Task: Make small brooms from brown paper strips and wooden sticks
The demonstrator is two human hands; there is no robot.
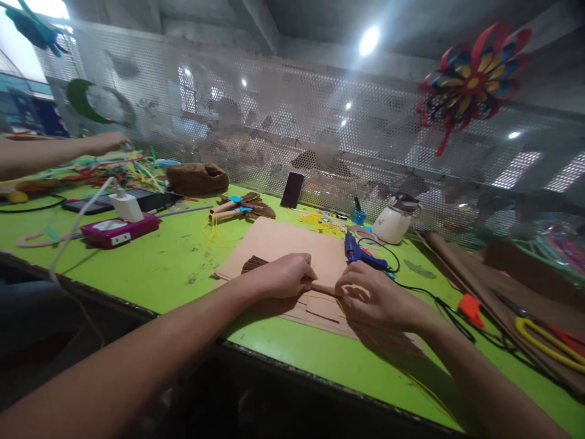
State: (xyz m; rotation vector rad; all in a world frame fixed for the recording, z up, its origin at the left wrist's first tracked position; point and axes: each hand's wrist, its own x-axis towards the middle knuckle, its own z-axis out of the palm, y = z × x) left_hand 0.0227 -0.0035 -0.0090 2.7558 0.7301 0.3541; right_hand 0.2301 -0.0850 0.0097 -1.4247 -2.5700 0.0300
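The tan sheet [274, 241] looks like matt paper or thin card, and the green tabletop [269, 350] under it is smooth with a soft sheen. Left of the sheet, the purple power strip [103, 233] is shiny plastic and the brown bundle [189, 180] looks rough and clothlike. At the sheet's right edge, the blue glue gun [351, 247] is smooth plastic; behind the sheet, the perforated panel [159, 67] looks like metal.

Head-worn view, forward and down
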